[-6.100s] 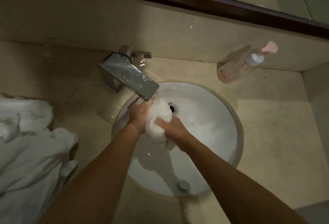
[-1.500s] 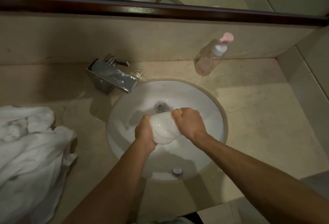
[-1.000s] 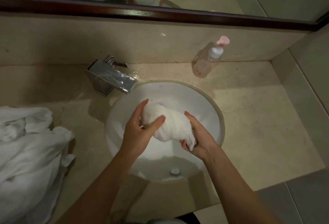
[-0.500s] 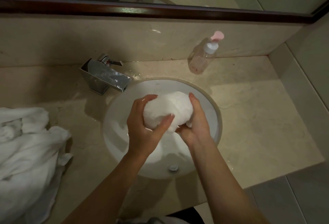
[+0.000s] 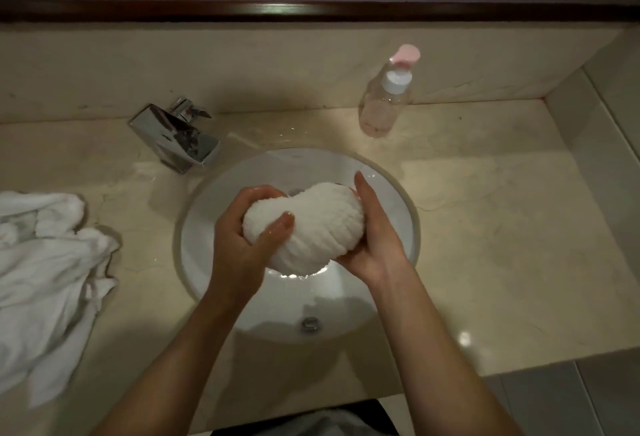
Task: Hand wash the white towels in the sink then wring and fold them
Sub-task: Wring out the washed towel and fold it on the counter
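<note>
Towel point(image 5: 311, 224), white, bunched into a lump, held above sink point(image 5: 398, 200) w/ both hands: left hand point(image 5: 242, 241) curled round its left end, thumb across the front; right hand point(image 5: 374, 238) cups its right side & underside, fingers up along it. Towel pile point(image 5: 48, 269), white, crumpled, on surface point(image 5: 485, 227) at far left, well apart from sink. Tap point(image 5: 176, 137) behind-left of sink; pump bottle point(image 5: 388, 96), clear w/ pink top, upright behind-right, by the back wall.
</note>
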A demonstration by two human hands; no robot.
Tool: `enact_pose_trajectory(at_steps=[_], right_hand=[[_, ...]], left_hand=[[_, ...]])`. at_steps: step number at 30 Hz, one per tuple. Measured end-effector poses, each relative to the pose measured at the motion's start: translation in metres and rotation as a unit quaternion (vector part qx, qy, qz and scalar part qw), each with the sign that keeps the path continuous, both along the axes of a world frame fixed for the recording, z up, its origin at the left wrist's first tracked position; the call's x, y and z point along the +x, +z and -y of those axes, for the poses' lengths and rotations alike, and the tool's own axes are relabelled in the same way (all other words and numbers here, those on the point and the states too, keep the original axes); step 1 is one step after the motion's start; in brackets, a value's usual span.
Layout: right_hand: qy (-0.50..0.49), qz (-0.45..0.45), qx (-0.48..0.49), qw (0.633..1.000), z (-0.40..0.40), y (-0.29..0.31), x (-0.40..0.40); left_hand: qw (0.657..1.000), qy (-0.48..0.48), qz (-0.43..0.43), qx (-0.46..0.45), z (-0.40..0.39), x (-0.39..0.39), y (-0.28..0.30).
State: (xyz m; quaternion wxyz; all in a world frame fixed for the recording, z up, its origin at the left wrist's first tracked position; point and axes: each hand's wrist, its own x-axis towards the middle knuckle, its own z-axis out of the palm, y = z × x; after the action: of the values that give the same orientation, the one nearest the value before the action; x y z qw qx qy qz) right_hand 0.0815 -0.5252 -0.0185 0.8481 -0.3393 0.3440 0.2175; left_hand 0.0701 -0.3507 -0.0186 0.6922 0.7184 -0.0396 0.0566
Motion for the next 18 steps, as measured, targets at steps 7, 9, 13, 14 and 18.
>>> enact_pose_trajectory(at_steps=[7, 9, 13, 14, 18], right_hand=[[-0.124, 0.057, -0.257, 0.957, -0.015, 0.006, 0.016], [-0.108, 0.107, -0.372, 0.916, -0.018, 0.008, 0.018], [-0.021, 0.208, -0.556, 0.804, -0.029, 0.012, 0.013], [-0.006, 0.239, -0.588, 0.772, -0.033, 0.013, 0.011], [0.018, 0.335, -0.648, 0.684, -0.047, 0.002, 0.008]], left_hand=[[0.956, 0.108, -0.235, -0.138, 0.036, 0.0, -0.009], [0.914, 0.092, -0.347, -0.187, 0.043, -0.001, -0.009], [0.844, 0.019, -0.48, -0.236, 0.032, 0.009, -0.021], [0.832, 0.003, -0.501, -0.239, 0.029, 0.011, -0.024], [0.801, -0.097, -0.549, -0.218, 0.014, 0.026, -0.033]])
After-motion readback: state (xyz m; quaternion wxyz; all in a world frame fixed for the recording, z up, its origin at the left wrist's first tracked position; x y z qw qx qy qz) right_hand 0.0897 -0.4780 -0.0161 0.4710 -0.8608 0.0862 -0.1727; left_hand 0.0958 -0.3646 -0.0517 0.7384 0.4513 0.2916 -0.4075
